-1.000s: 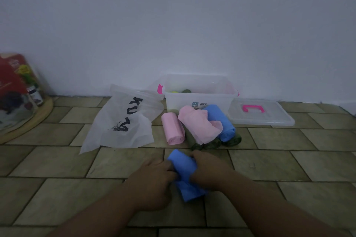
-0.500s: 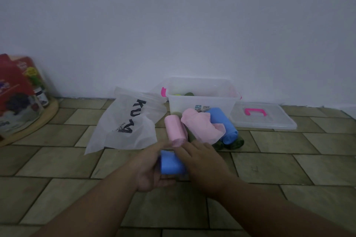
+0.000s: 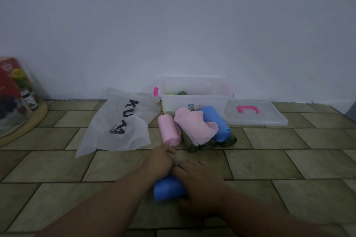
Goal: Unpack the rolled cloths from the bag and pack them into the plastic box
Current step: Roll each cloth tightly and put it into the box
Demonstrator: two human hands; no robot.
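Obs. vs. half a second ago: the blue rolled cloth (image 3: pixel 168 190) sits nearer to you now, low in the head view, on the tiled floor (image 3: pixel 260 167). Before, it was lifted between your hands, just short of the pink roll (image 3: pixel 169 129).

Your right hand (image 3: pixel 200 184) lies over the roll's right end, thumb tucked round its near side: it grasps the roll. Your left hand (image 3: pixel 160 161) lies over the far-left part, fingers bent. The cloth under it is hidden, so I cannot tell whether it pinches or only presses. A sliver of blue shows between the two hands.

Unchanged: the pile, bag, box and lid.

Surroundings:
- The clear plastic box (image 3: pixel 194 100) stands open at the white wall (image 3: pixel 173 25), with something green inside.
- Its lid (image 3: pixel 269 117), which has a pink handle, lies flat to its right.
- The white plastic bag (image 3: pixel 115 127) with black lettering lies slumped to the left of the box.
- A red package (image 3: pixel 11 86) stands on a round wooden board (image 3: pixel 32 117) at far left.

In the way: between your hands and the box lie the pink roll, a loosened pink cloth (image 3: pixel 194 125), a second blue roll (image 3: pixel 218 123) and dark green rolls (image 3: pixel 208 144), crowded against the box front.
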